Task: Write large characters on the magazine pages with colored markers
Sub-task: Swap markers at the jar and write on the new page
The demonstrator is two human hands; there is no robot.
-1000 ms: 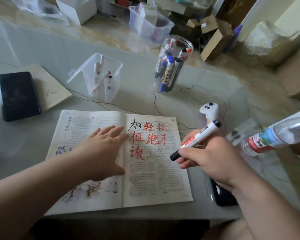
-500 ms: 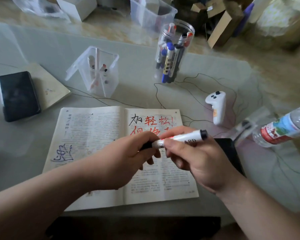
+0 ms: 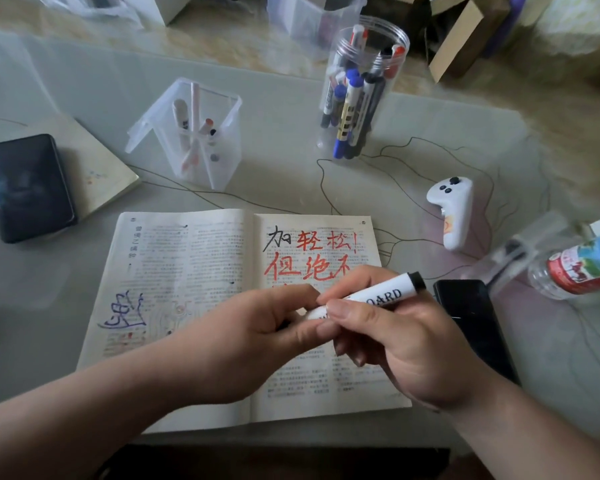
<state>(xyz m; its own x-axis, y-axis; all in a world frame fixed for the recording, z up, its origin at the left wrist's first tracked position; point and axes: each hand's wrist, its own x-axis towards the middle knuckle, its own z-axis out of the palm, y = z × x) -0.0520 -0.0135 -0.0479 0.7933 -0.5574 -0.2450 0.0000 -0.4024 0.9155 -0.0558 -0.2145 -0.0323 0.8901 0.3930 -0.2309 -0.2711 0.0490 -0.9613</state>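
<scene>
Head view: a second ago the left hand [image 3: 257, 341] lay flat on the magazine [image 3: 187, 271] and the right hand [image 3: 406, 344] held the marker [image 3: 378, 297] out to the side; since half a second ago both hands have met on it and barely shifted. The marker hangs level above the right-hand page, its black end pointing up and right. The right hand grips the white barrel between thumb and curled fingers, while the left hand's fingertips pinch the other end, which they hide. The magazine lies open on the grey table [image 3: 291, 174], its right page bearing one black character [image 3: 278, 239] and red characters [image 3: 312, 268], partly covered by the hands; a blue scribble [image 3: 123, 311] sits on the left page. Behind it stand a square clear holder [image 3: 194, 133] and a round jar [image 3: 361, 95] of markers. A black phone [image 3: 28, 188] rests on a notebook [image 3: 101, 168] at left; a white controller [image 3: 452, 213], a plastic bottle [image 3: 582, 268] and a second dark phone [image 3: 471, 323] lie at right. Cardboard boxes [image 3: 465, 39] stand on the floor beyond.
</scene>
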